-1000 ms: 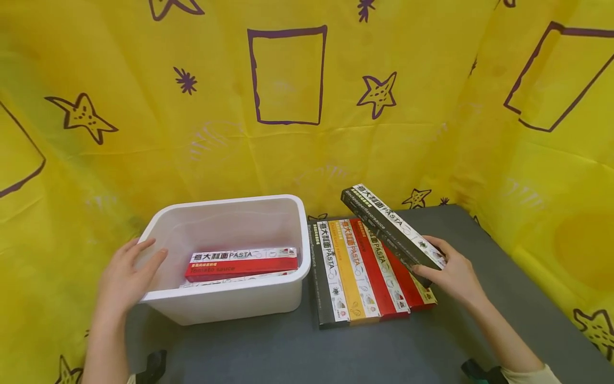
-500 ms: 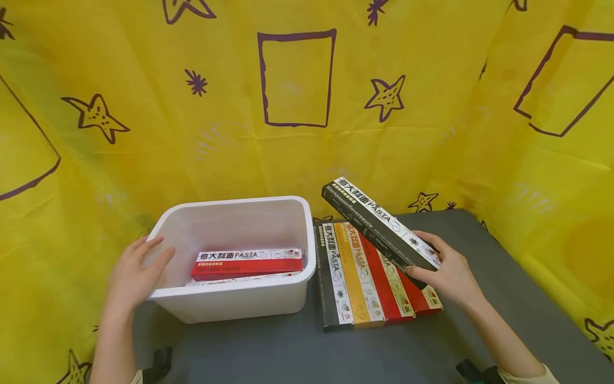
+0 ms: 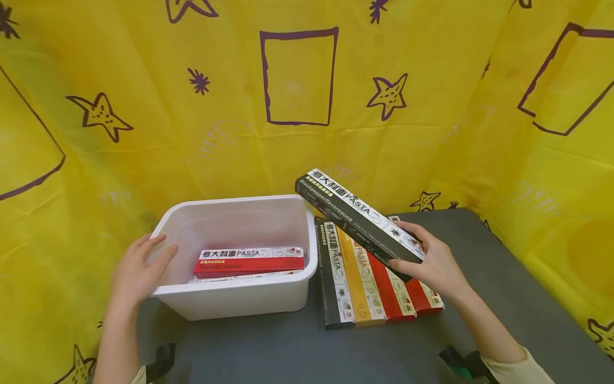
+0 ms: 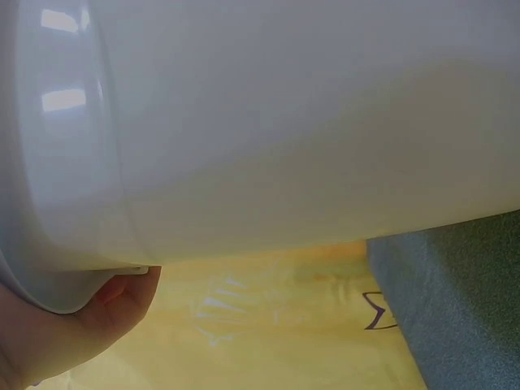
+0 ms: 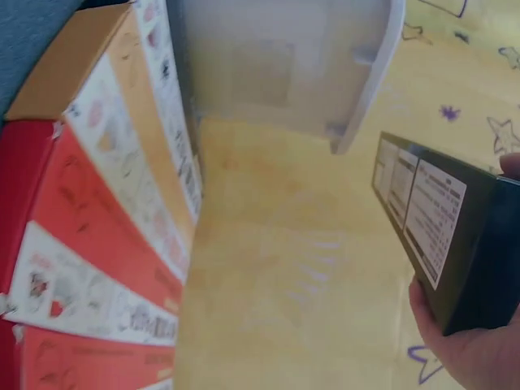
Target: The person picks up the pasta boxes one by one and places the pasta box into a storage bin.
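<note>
You have a black pasta box (image 3: 360,221) with a white lettered band, a white plastic bin (image 3: 230,298), and inside it a red pasta box (image 3: 248,261) with a white band. On the dark grey tabletop (image 3: 297,352) lies a row of pasta boxes (image 3: 374,282) in black, orange-yellow and red, each with a white band. Behind them hangs a yellow backdrop cloth (image 3: 144,80) printed with purple outlined stars and rectangles.

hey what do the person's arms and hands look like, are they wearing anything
Both hands, the left hand and right hand, are bare, with no gloves or rings visible. Pale cream sleeve cuffs show near the elbows, and a dark strap with a green patch sits on the right forearm.
</note>
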Action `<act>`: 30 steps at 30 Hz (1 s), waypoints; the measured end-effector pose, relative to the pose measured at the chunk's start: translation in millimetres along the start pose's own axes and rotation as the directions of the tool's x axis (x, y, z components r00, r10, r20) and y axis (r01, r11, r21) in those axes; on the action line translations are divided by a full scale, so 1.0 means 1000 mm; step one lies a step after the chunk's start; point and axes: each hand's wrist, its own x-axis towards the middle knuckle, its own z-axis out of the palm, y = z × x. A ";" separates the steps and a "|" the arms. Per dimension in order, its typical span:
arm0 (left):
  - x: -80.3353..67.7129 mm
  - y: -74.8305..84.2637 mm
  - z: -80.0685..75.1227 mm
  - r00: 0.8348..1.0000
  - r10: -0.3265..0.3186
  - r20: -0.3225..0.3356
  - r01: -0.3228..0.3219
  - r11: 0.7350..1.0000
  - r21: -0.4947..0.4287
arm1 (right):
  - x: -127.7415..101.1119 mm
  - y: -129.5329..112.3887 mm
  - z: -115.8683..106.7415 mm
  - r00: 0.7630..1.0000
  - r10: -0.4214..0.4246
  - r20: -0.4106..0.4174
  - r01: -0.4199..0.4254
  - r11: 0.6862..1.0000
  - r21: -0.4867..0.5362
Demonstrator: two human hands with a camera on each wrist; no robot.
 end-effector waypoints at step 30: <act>-0.003 0.008 -0.006 1.000 -0.014 -0.023 0.012 0.998 -0.056 | 0.054 -0.069 0.045 0.926 -0.316 0.209 0.301 0.948 0.101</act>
